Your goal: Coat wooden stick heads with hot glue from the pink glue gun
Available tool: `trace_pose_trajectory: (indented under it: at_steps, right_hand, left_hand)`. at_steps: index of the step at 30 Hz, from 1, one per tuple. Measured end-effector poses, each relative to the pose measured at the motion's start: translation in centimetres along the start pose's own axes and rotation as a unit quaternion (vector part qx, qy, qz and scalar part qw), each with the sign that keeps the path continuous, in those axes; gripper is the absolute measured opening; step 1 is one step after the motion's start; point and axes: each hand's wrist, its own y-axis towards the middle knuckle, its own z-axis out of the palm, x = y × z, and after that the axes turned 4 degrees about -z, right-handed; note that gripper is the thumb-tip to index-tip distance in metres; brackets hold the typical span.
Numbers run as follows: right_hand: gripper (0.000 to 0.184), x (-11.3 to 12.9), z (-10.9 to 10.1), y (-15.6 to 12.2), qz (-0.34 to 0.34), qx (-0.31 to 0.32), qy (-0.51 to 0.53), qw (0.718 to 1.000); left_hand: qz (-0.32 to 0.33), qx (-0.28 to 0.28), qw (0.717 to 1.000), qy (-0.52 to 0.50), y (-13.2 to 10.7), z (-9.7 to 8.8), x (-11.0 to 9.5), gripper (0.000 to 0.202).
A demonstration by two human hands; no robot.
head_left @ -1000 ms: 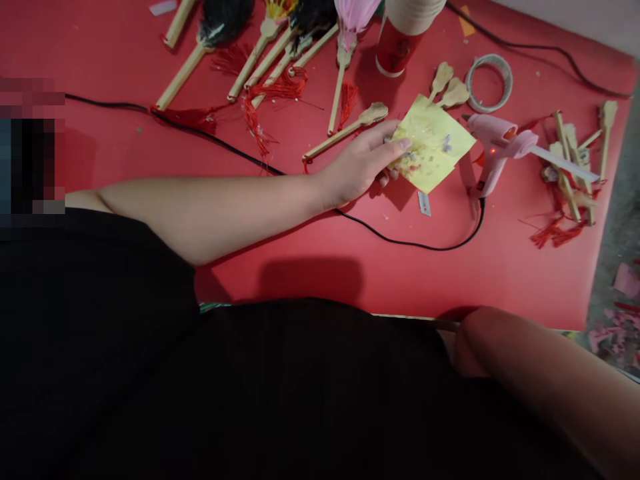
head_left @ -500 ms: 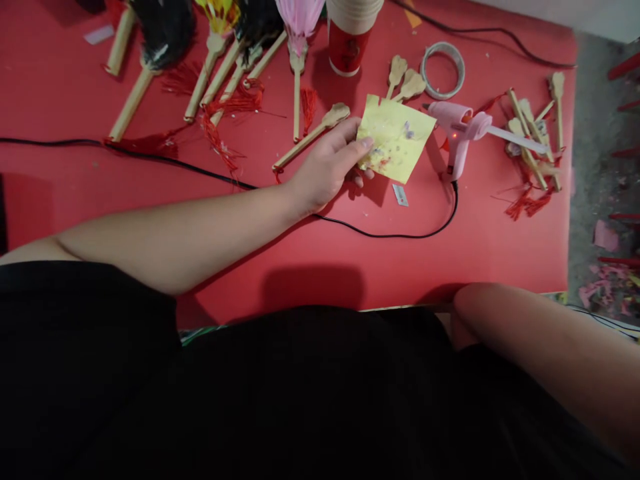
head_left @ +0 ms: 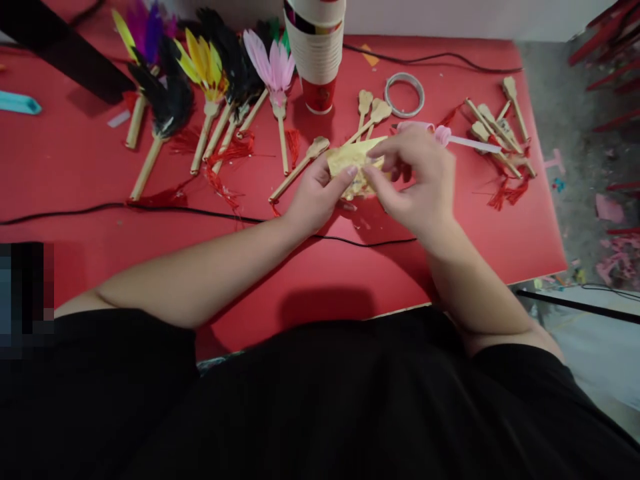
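Note:
My left hand (head_left: 317,197) grips a yellow square of paper (head_left: 353,159) between thumb and fingers. The paper is crumpled and stained, and it is held just above the red table. My right hand (head_left: 420,177) is bent over the paper's right side, thumb and forefinger pinched close together at its surface. Whatever lies between those fingertips is too small or hidden to name. Partly covered by the right hand is a pink glue gun (head_left: 442,136) with a white glue stick (head_left: 475,144) in its back. A fan-shaped wooden handle (head_left: 300,167) rests beside the left hand.
Feather fans (head_left: 205,87) with wooden handles and red tassels lie at the back left. Stacked paper cups (head_left: 320,73) stand behind the hands. A tape roll (head_left: 404,95) and more wooden handles (head_left: 500,133) are to the right. A black cord (head_left: 200,212) crosses the red table (head_left: 240,267).
My right hand has come up from the table's near edge to the paper. The left hand still holds the paper, now tilted differently. The view has shifted, showing more of the table's back.

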Motion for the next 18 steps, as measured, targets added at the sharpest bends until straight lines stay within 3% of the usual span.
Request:
trace_pose_trajectory:
  at_steps: [6,13,18]
  right_hand:
    - [0.03,-1.2,1.7,-0.5,0.026,-0.023,-0.023,0.999]
    - [0.013,-1.4,2.0,-0.5,-0.07,-0.046,0.036,0.996]
    - [0.011,-1.2,2.3,-0.6,-0.05,-0.071,0.068,0.994]
  left_hand:
    - [0.013,-0.007,0.999,0.042,-0.2,-0.2,0.0,0.048]
    - [0.147,0.034,0.987,0.058,0.7,-1.0,1.0,0.054]
    - [0.169,0.01,0.98,0.103,0.7,-0.9,0.9,0.055]
